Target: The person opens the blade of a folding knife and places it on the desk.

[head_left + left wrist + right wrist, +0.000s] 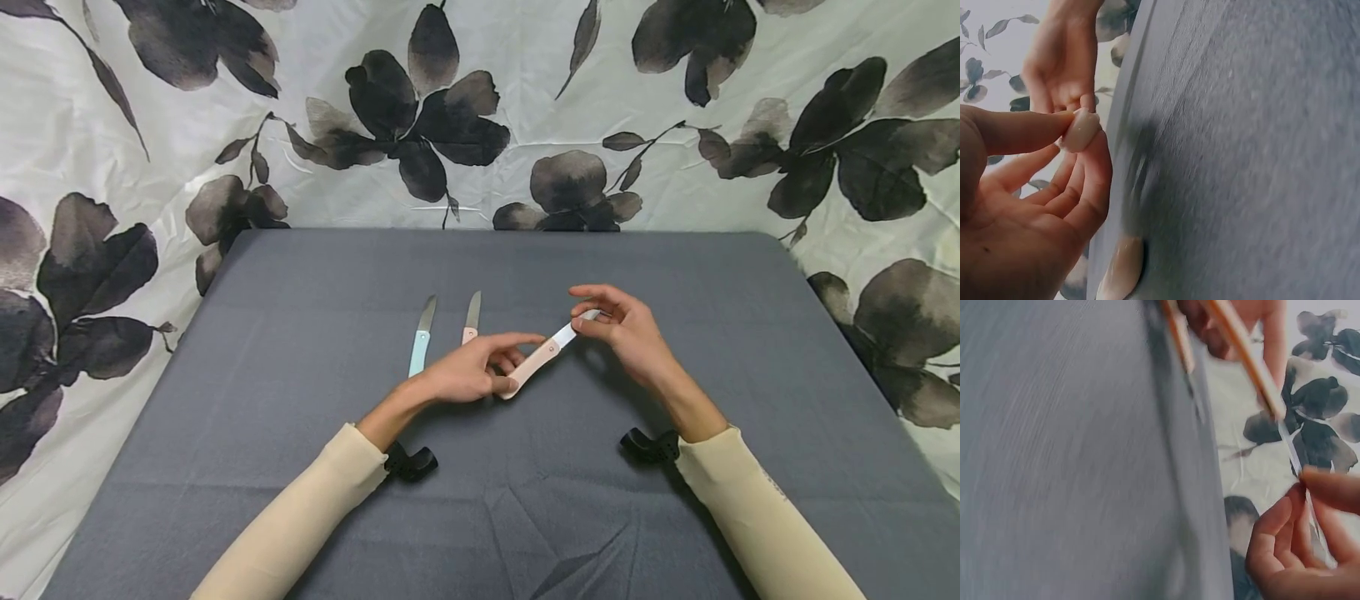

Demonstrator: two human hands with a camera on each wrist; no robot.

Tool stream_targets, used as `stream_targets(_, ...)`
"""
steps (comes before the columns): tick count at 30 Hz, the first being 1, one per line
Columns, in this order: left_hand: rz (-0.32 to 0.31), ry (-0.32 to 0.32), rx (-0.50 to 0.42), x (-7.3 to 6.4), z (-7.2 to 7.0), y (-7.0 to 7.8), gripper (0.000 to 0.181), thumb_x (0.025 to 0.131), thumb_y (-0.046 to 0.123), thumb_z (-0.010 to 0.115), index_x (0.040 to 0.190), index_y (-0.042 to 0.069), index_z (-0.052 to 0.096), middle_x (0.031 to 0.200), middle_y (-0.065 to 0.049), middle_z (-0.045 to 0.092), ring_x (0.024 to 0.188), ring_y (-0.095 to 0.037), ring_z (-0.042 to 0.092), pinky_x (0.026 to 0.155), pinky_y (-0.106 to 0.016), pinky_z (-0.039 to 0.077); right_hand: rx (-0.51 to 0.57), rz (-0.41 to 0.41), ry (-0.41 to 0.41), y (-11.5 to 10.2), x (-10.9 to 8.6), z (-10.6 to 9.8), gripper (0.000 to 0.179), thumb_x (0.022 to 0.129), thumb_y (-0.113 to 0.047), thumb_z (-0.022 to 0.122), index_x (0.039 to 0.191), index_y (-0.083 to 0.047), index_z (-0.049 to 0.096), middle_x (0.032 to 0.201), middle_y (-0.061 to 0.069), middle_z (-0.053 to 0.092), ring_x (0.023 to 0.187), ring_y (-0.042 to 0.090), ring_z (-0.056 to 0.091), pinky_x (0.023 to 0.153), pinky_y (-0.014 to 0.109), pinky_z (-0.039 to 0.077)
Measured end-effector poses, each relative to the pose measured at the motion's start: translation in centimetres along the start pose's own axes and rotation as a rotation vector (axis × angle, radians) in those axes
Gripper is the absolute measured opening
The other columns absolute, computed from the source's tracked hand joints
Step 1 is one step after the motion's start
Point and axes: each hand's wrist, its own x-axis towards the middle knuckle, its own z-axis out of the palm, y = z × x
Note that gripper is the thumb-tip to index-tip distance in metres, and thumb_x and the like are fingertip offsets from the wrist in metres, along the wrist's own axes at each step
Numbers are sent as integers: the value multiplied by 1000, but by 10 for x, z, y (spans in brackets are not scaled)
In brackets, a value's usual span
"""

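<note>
A small knife with a pale pink handle (536, 365) is held slanted above the table between both hands. My left hand (468, 371) pinches the butt of its handle between thumb and fingers, as the left wrist view shows with the handle end (1082, 130). With thumb and fingertips, my right hand (626, 329) pinches the blade (1290, 450) near its tip. Left of it, a knife with a light blue handle (420, 350) lies on the table. Beside that lies a second pink-handled knife (472, 315), its lower part hidden behind my left hand.
Grey cloth covers the table (300, 283), wrinkled near the front. Behind it hangs a white curtain (540, 100) with dark flowers. Black wrist mounts (411, 461) show at both sleeve cuffs.
</note>
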Motion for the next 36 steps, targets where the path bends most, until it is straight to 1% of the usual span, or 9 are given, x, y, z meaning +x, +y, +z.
stream_targets(4, 16, 46, -47, 3, 7, 1, 70, 94, -6, 64, 158, 9, 42, 115, -21, 67, 87, -8, 65, 76, -22, 55, 234, 40, 48, -1, 2, 4, 42, 96, 3, 69, 134, -12, 61, 104, 2, 68, 88, 8, 69, 83, 24, 61)
stream_targets(5, 15, 59, -55, 4, 9, 1, 70, 94, -7, 64, 159, 9, 42, 115, -20, 67, 87, -8, 65, 76, -22, 55, 272, 48, 57, -2, 3, 5, 41, 96, 4, 68, 132, -14, 61, 103, 1, 68, 88, 8, 69, 83, 24, 61)
stream_targets(9, -1, 110, -80, 6, 15, 2, 72, 94, -7, 67, 160, 9, 40, 116, -19, 66, 88, -8, 64, 72, -22, 54, 356, 51, 94, -3, 4, 9, 39, 95, 8, 65, 128, -12, 61, 98, -1, 68, 86, 8, 69, 81, 24, 61)
stream_targets(17, -20, 186, -85, 9, 23, 2, 78, 92, -8, 70, 161, 6, 37, 117, -20, 64, 89, -11, 65, 76, -22, 56, 381, 21, 153, -6, 8, 16, 35, 92, 13, 66, 119, -10, 62, 89, -2, 68, 80, 9, 71, 78, 26, 63)
stream_targets(20, -20, 204, -61, 9, 26, 3, 79, 92, -7, 71, 161, 7, 36, 123, -18, 60, 90, -13, 65, 77, -22, 57, 388, 13, 184, -7, 11, 18, 37, 90, 14, 68, 118, -10, 62, 86, -2, 70, 78, 9, 72, 76, 26, 63)
stream_targets(22, -4, 216, -22, 8, 28, 3, 80, 91, -7, 72, 161, 6, 35, 127, -18, 57, 94, -16, 67, 78, -23, 58, 388, 19, 202, -7, 13, 19, 38, 90, 14, 69, 118, -10, 60, 84, -3, 70, 77, 8, 72, 76, 25, 63)
stream_targets(26, 32, 225, 47, 9, 33, 4, 86, 88, -7, 75, 162, 4, 32, 132, -19, 53, 104, -24, 68, 82, -22, 59, 385, 42, 229, -6, 15, 19, 39, 89, 13, 71, 123, -2, 56, 82, -3, 70, 76, 9, 72, 76, 26, 63)
stream_targets(29, 33, 231, 67, 9, 37, 6, 90, 86, -10, 77, 162, 5, 31, 132, -19, 51, 105, -25, 67, 81, -21, 59, 363, 51, 242, -5, 17, 19, 39, 90, 11, 72, 123, 1, 55, 83, -4, 71, 75, 8, 73, 75, 25, 63)
stream_targets(36, 21, 240, 82, 11, 44, 8, 97, 81, -15, 79, 163, 5, 30, 130, -20, 50, 101, -23, 65, 79, -20, 59, 296, 66, 247, -3, 20, 19, 34, 90, 8, 74, 119, -3, 59, 85, -4, 74, 74, 8, 73, 74, 24, 62)
